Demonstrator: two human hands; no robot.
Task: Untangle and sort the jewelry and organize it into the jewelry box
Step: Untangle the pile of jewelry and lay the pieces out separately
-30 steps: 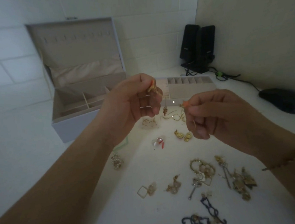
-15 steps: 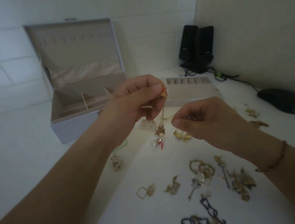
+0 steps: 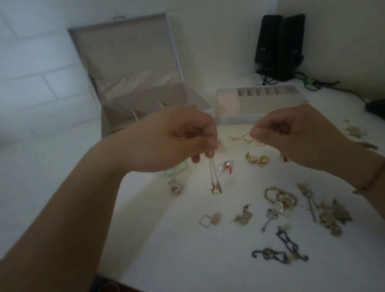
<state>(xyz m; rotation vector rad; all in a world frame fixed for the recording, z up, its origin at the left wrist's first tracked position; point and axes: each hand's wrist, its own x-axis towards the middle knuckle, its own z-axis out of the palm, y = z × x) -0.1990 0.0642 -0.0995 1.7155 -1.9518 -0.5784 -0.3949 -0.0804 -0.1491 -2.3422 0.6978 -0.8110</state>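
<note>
- Pair of thin drop earrings [image 3: 214, 178]: I log them hanging side by side from the left hand [image 3: 181, 137], above the white table [image 3: 196, 260], small dark charms at the bottom ends.
- Left hand: fingers curled, pinching the earrings' top ends between thumb and fingertips.
- Right hand [image 3: 294, 135]: fingers curled inward, raised beside the left and apart from it; a small glint shows inside the curl, but I cannot tell whether it holds anything. A beaded bracelet [image 3: 373, 175] sits on that wrist.
- Jewelry box [image 3: 135, 81]: lid up, divided compartments visible, standing behind the left hand.
- Removable tray [image 3: 259, 103]: on the table just right of the box, with a row of small slots.
- Loose pieces on the table: gold earrings [image 3: 257, 159], clear bead with red bit [image 3: 226, 166], square hoop [image 3: 206, 220], key charm [image 3: 268, 219], two dark blue curled pieces [image 3: 280, 247].
- Black speakers [image 3: 280, 44]: back corner, right.
</note>
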